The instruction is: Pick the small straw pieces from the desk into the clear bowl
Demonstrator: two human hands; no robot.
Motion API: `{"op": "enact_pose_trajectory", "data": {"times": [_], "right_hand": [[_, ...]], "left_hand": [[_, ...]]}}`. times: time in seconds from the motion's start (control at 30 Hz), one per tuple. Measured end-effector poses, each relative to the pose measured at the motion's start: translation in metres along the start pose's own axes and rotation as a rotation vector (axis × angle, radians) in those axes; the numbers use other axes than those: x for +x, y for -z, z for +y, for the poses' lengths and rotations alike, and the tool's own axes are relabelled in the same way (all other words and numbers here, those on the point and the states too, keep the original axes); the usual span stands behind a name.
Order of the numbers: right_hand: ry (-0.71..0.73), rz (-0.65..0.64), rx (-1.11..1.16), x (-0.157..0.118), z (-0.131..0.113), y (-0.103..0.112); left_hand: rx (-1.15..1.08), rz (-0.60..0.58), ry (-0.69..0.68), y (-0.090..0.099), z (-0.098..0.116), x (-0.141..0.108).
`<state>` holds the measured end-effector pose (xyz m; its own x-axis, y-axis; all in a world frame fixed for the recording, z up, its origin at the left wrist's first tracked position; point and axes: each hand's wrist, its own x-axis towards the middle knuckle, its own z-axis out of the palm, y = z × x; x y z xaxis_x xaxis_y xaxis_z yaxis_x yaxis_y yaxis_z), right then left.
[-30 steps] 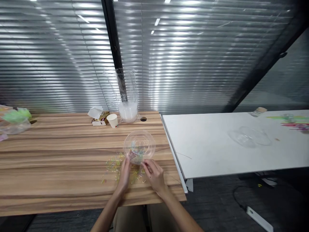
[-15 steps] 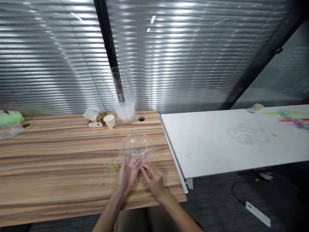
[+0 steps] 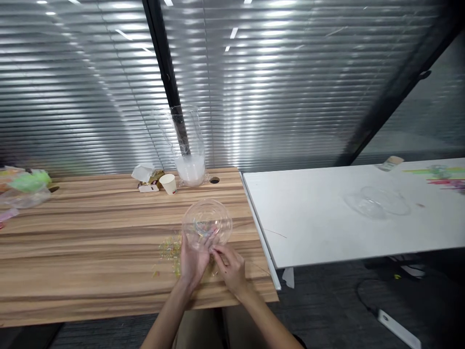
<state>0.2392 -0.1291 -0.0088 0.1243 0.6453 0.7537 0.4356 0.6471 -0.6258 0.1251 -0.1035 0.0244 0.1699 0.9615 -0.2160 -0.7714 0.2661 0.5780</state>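
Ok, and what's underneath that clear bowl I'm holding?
Your left hand shows through the near side of the clear bowl, hiding the wooden table behind it. Small coloured bits show mid-bowl; whether inside or beneath, I can't tell.

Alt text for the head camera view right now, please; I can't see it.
The left hand supports a clear round container above a wood-grain table, while the right hand pinches at its near edge. Small yellowish pieces lie scattered to their left. Behind stand a paper cup and a clear bag with white contents; a white table adjoins on the right.
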Motion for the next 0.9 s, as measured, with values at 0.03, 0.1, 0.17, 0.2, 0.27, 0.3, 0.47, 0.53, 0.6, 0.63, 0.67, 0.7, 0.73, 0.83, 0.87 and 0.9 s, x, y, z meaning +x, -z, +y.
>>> {"op": "enact_pose_trajectory", "data": {"times": [0.03,0.1,0.17,0.2,0.27,0.3,0.47,0.53,0.6,0.63,0.67,0.7,0.73,0.83,0.87,0.9], "right_hand": [[0.007,-0.004,0.000,0.000,0.000,0.000],[0.014,0.001,-0.009,0.000,0.001,0.001],[0.023,0.013,-0.022,-0.001,0.003,0.001],[0.033,0.019,-0.030,-0.002,0.003,0.000],[0.064,0.016,-0.050,-0.004,0.005,-0.001],[0.082,0.009,-0.063,-0.004,0.005,-0.001],[0.133,-0.034,-0.122,-0.007,0.009,-0.001],[0.136,-0.057,-0.128,-0.007,0.009,-0.001],[0.134,-0.076,-0.124,-0.006,0.009,-0.001],[0.132,-0.082,-0.120,-0.006,0.009,-0.001],[0.128,-0.088,-0.116,-0.006,0.009,-0.001],[0.126,-0.092,-0.113,-0.005,0.008,-0.001],[0.126,-0.097,-0.110,-0.006,0.008,-0.001],[0.143,-0.109,-0.112,-0.007,0.009,-0.002],[0.149,-0.110,-0.115,-0.007,0.009,-0.002],[0.153,-0.109,-0.119,-0.008,0.010,-0.002]], "left_hand": [[0.002,-0.012,0.035,-0.001,-0.001,-0.001],[0.074,0.030,0.001,0.000,0.000,-0.005],[0.220,0.145,-0.182,0.002,0.005,-0.011],[0.315,0.210,-0.313,0.002,0.008,-0.014],[0.544,0.288,-0.556,0.001,0.018,-0.020],[0.672,0.282,-0.635,0.000,0.023,-0.022],[1.246,0.029,-0.700,-0.007,0.046,-0.017],[1.424,-0.050,-0.731,-0.008,0.051,-0.009],[1.636,-0.157,-0.720,-0.009,0.054,0.000],[1.759,-0.221,-0.692,-0.010,0.054,0.005],[1.873,-0.277,-0.657,-0.010,0.055,0.009],[1.970,-0.318,-0.626,-0.011,0.055,0.012],[2.045,-0.346,-0.601,-0.012,0.055,0.015],[2.120,-0.379,-0.561,-0.014,0.053,0.019],[2.136,-0.387,-0.551,-0.015,0.053,0.019],[2.154,-0.395,-0.541,-0.016,0.052,0.019]]}}
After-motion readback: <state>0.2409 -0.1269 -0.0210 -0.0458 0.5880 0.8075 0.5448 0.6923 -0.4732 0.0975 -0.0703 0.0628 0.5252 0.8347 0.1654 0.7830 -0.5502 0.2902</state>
